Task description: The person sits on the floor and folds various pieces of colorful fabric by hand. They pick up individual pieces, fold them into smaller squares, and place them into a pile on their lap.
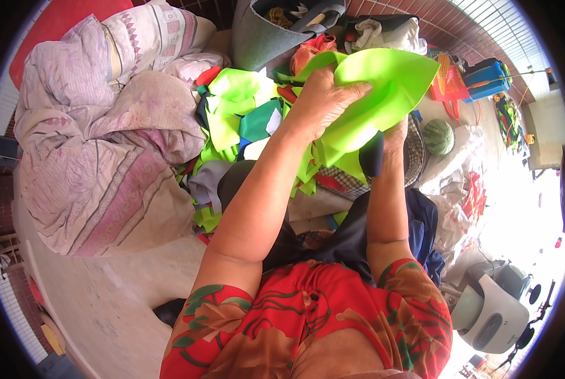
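One green sheet [390, 79] appears mid-handling: left hand [323, 104] pinches it; right hand [394, 137], partly hidden, I cannot tell; loose pieces [241, 88] lie left, unheld.

soft lime-green sheet [387, 79], curved and tilted, aloft

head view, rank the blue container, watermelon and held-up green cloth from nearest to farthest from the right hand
1. Green cloth: right at the right hand, partly covering it.
2. Watermelon: just to the hand's right.
3. Blue container: farther right and ahead, past the watermelon.
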`<state>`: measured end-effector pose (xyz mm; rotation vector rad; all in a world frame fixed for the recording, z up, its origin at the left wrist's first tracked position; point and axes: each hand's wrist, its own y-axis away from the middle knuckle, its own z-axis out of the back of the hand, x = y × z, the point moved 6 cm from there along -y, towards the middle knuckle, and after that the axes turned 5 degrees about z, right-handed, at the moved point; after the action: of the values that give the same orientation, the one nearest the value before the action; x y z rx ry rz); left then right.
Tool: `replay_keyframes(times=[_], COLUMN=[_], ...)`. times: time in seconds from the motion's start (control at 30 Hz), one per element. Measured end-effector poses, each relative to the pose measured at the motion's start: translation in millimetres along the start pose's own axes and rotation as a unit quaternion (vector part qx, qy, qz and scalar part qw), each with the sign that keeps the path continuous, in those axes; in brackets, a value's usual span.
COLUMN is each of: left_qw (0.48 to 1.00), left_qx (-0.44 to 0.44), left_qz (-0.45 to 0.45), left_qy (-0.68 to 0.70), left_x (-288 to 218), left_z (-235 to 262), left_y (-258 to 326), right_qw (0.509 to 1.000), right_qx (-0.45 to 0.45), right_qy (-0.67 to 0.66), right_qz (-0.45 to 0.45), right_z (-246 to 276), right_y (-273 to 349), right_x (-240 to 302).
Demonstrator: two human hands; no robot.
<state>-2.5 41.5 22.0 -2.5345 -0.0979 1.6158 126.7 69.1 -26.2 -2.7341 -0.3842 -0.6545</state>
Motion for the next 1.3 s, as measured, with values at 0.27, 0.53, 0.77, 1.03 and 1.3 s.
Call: replay_keyframes(times=[0.27,0.53,0.77,1.03,1.3], left_qw=[0.963,0.985,0.991,0.973,0.976], left_qx=[-0.121,-0.077,-0.011,-0.020,-0.048], left_qz=[-0.083,-0.034,0.101,0.117,0.067], left_qy=[-0.224,-0.149,0.083,0.196,0.203], left_x=[-15,2,1,12,6], left_z=[10,10,-9,-5,1], left_y=[0,-7,4,-4,-6], right_qw=[0.993,0.938,0.959,0.984,0.983], right_qx=[-0.017,-0.108,-0.137,-0.142,-0.109], right_qy=[-0.105,0.330,0.224,0.069,0.022], right_qz=[-0.050,0.025,0.108,0.083,0.147], right_z=[-19,0,-10,5,24], right_y=[23,35,45,65,70], right_x=[-9,10,15,16,63])
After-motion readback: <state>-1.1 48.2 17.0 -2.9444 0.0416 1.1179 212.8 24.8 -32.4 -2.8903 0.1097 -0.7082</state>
